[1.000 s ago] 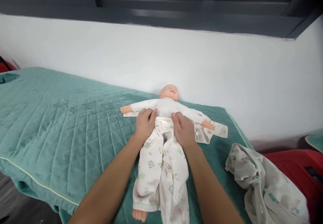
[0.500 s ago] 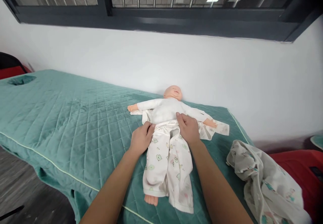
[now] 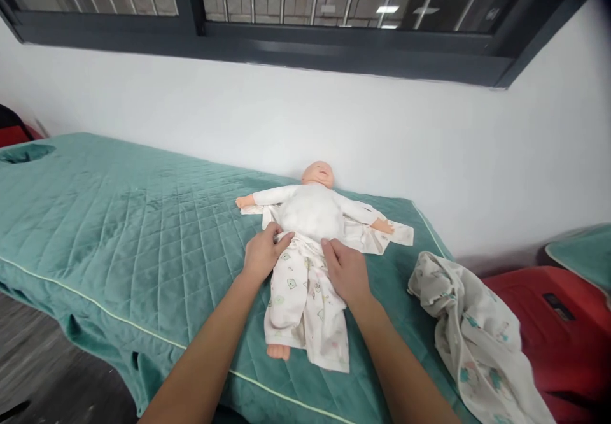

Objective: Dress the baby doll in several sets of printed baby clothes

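Doll (image 3: 312, 212): one foot hidden in trousers (image 3: 286, 312); patterned cloth (image 3: 480, 328) cut off below.

Bare forearms (image 3: 205, 347) angle together toward the far side; left grip (image 3: 265, 252) and right grip (image 3: 347, 272) pinch, thumbs (image 3: 285, 241) inward.

1. Baby doll with pink plastic-looking head, white body (image 3: 312, 211): supine, mid-frame, head uppermost, arms outspread; one foot protruding.
2. White cloth trousers, green-printed (image 3: 287, 306): on doll's legs, lower centre; waistband bunched below belly.
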Demonstrator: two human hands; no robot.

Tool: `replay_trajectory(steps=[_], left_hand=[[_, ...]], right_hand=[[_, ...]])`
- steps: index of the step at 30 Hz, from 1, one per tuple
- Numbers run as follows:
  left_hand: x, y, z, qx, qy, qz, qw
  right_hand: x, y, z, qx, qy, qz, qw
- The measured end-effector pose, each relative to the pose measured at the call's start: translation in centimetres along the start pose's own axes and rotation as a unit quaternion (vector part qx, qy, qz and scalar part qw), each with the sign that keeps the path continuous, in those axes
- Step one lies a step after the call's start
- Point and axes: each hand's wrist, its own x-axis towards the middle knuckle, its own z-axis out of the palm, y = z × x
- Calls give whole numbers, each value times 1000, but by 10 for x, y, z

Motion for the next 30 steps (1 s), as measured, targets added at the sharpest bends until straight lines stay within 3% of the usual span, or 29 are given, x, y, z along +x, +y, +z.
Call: replay_trajectory(steps=[9, 14, 19, 26, 30], left_hand=[[-1, 2, -2, -59, 5, 7, 998], [-38, 8, -3, -116, 42, -12, 992], [-74, 10, -5, -138, 16, -31, 990], [-70, 11, -8, -146, -33, -29, 988], [-70, 10, -6, -146, -22, -33, 989]], right_hand=[[-2, 6, 0, 97, 5, 19, 995], [-2, 8, 1, 113, 22, 39, 993], [-3, 10, 2, 96, 36, 38, 994], [-4, 20, -5, 69, 50, 68, 994], [-27, 12, -10, 90, 24, 58, 994]])
